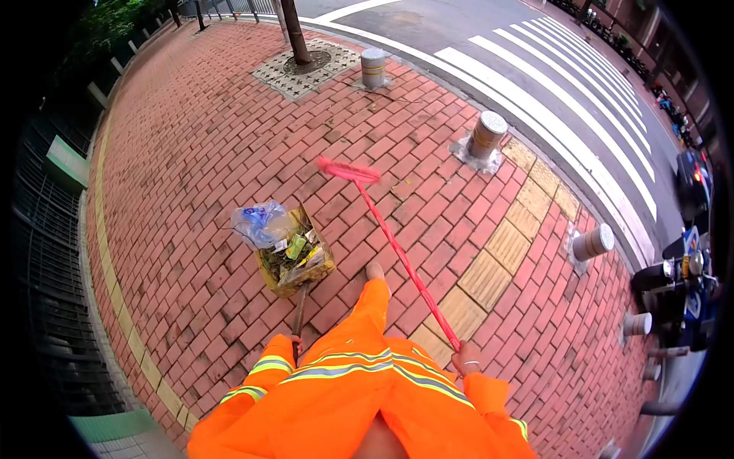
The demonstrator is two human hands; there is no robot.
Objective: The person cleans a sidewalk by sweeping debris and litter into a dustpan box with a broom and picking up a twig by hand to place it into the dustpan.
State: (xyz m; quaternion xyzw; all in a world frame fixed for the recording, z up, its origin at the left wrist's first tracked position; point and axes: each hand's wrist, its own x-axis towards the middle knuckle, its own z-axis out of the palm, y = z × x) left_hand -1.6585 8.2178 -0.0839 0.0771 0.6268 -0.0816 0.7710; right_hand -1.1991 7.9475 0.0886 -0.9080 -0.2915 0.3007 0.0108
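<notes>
My right hand point(468, 358) is closed round the upper end of a red-handled broom point(397, 249). The broom's red head point(349, 170) is out ahead over the brick pavement; whether it touches the bricks I cannot tell. In my left hand point(295, 344) is the dark handle of a yellowish dustpan point(284, 288), partly hidden by my orange sleeve. Dry leaves, wrappers and other litter point(294, 256) fill the pan. A crumpled clear and blue plastic bag point(264, 222) lies at its far left side.
Several short bollards point(488, 134) line the kerb on the right, beside a yellow tactile strip point(493, 279). A tree trunk point(295, 34) rises ahead from a patterned grate. A dark fence point(65, 283) runs along the left. Motorcycles point(688, 275) stand at far right; beyond the kerb is a crosswalk point(566, 99).
</notes>
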